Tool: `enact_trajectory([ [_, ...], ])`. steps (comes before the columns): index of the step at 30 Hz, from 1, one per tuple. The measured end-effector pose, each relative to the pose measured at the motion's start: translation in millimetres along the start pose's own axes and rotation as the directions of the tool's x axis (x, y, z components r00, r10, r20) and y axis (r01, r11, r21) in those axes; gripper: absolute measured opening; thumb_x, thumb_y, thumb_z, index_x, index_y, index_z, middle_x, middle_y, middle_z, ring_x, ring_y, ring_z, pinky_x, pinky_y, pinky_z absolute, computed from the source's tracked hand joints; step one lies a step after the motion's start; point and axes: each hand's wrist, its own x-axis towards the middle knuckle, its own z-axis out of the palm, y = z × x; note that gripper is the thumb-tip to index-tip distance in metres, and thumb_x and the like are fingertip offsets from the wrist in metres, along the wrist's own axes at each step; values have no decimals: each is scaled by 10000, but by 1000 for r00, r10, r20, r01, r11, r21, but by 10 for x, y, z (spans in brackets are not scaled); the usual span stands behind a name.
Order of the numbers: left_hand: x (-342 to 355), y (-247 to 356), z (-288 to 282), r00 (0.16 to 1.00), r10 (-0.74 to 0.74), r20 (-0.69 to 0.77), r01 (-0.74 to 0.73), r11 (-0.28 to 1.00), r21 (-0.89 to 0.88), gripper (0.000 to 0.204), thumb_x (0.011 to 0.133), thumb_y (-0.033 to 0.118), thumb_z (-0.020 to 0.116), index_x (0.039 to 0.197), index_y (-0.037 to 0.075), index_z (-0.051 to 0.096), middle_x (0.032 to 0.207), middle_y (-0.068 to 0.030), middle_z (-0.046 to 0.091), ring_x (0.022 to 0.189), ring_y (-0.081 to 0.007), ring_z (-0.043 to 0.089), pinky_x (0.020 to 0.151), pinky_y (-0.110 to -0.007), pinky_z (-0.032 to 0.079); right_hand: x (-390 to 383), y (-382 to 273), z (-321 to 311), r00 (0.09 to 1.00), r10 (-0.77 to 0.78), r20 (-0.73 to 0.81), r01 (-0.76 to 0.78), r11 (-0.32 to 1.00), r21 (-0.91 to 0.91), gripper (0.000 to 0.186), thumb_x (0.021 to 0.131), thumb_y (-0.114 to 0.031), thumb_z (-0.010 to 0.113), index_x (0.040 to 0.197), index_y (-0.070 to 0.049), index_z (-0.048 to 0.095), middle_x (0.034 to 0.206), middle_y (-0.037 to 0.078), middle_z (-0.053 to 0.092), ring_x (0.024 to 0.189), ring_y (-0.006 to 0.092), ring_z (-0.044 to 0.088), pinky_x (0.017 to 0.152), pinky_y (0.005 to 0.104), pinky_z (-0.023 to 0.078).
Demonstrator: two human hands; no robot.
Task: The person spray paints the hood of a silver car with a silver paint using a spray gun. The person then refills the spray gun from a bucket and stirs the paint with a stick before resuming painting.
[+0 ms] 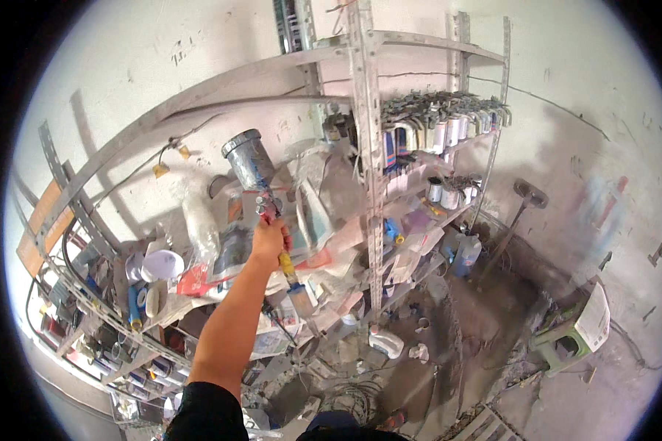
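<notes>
My left arm, in a short black sleeve, reaches up and forward from the lower edge. My left hand (pixel 271 238) is closed round the grip of a paint spray gun (pixel 251 163). The gun's grey lidded cup points up and tilts to the left. Below my fist hangs a yellow and blue fitting (pixel 287 266). Behind the gun, a metal shelf is covered with sheets of paper and plastic (pixel 324 220). My right hand does not show.
A slotted metal upright (pixel 368 147) stands just right of the gun. Rows of cans (pixel 452 132) fill the right shelf. White bowls (pixel 161 265) sit at the left. On the floor lie a white bottle (pixel 385 343) and coiled hose (pixel 351 398). A green stool (pixel 566 342) stands at the right.
</notes>
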Motion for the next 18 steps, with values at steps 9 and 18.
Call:
enact_trajectory([
  [9,1409,-147,240,980,-72,-187,107,977,183,37,811,84,489,791,73,460,566,-61,466,403,-195,469,346,-345,354,267,-573,-393,998,-65,-27,67,994,89,495,864,-345,582,1259,-72,462,1131,148,566,952,279,572,800,434,490],
  [18,2520,-486,374,981,-7,-193,73,938,339,121,843,118,464,795,22,519,567,-100,514,412,-220,515,329,-353,363,517,-706,-381,993,54,-101,-43,994,102,465,856,-327,594,1234,-76,491,1115,138,575,935,278,583,786,432,496],
])
